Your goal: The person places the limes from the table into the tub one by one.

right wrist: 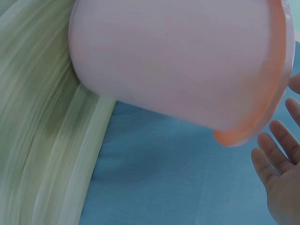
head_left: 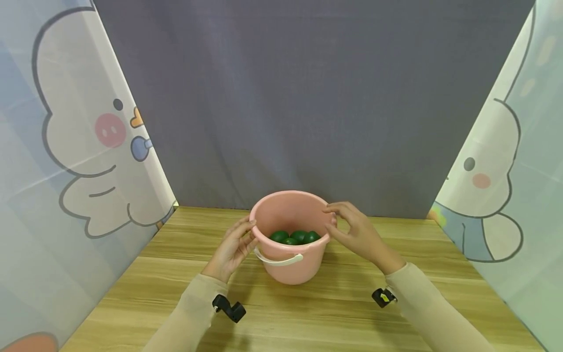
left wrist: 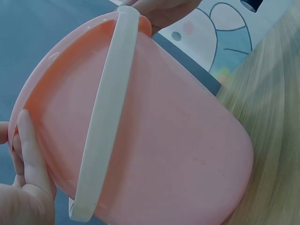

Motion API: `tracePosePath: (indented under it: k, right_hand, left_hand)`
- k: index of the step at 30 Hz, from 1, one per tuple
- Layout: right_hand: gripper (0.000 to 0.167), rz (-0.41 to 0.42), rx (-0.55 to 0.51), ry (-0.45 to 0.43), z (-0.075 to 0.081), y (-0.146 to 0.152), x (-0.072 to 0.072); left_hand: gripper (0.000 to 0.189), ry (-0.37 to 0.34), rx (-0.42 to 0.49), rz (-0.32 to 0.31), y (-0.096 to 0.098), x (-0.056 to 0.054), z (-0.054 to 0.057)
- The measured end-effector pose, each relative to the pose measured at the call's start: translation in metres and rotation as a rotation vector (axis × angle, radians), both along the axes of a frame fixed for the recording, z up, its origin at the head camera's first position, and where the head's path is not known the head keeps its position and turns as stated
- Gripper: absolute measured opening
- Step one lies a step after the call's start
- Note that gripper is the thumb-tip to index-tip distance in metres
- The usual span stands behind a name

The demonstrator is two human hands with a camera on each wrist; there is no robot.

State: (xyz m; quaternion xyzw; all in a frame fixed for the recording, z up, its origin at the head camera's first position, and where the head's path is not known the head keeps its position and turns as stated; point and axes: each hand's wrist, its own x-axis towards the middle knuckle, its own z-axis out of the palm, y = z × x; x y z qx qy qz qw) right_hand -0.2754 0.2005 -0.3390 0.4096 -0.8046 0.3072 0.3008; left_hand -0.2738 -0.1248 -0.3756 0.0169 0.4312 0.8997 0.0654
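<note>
A pink plastic bucket [head_left: 292, 269] stands on the wooden table, its white handle [head_left: 281, 262] hanging down at the front. Inside, at the bottom, lie several shiny dark green rounded fruits [head_left: 298, 236]. My left hand [head_left: 229, 252] pinches the bucket's left rim, thumb on one side and fingers under the lip on the other, as the left wrist view shows. On the opposite side my right hand [head_left: 358, 234] is at the rim with its fingers spread and loosely bent. In the right wrist view its fingertips [right wrist: 277, 125] are right beside the lip.
The wooden table [head_left: 167, 288] runs back to a dark grey curtain [head_left: 286, 98] close behind the bucket. Cartoon-printed panels [head_left: 79, 161] flank the table on both sides. A black wrist camera [head_left: 229, 309] is strapped over each pale sleeve.
</note>
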Motion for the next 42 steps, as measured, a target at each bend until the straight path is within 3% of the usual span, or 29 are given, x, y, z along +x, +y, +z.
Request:
tracePosePath:
  k: [7, 16, 25, 33, 42]
  right_hand:
    - [0.033, -0.026, 0.004, 0.01, -0.005, 0.008, 0.002]
    - [0.037, -0.073, 0.007, -0.079, -0.011, 0.018, 0.008]
    - [0.038, -0.089, 0.0, -0.106, -0.018, 0.028, 0.011]
    - [0.038, -0.101, 0.001, -0.09, -0.025, 0.034, 0.012]
    - [0.039, -0.124, 0.004, -0.093, -0.035, 0.041, 0.013]
  left_hand:
    - [0.029, 0.005, -0.007, -0.008, -0.001, 0.002, 0.002]
    - [0.031, 0.018, -0.013, -0.04, -0.005, 0.003, 0.003]
    - [0.037, 0.036, -0.016, -0.074, -0.007, 0.004, 0.003]
    - [0.034, 0.034, -0.007, -0.076, -0.008, 0.004, 0.002]
    - [0.044, 0.043, -0.035, -0.089, -0.01, 0.004, 0.001]
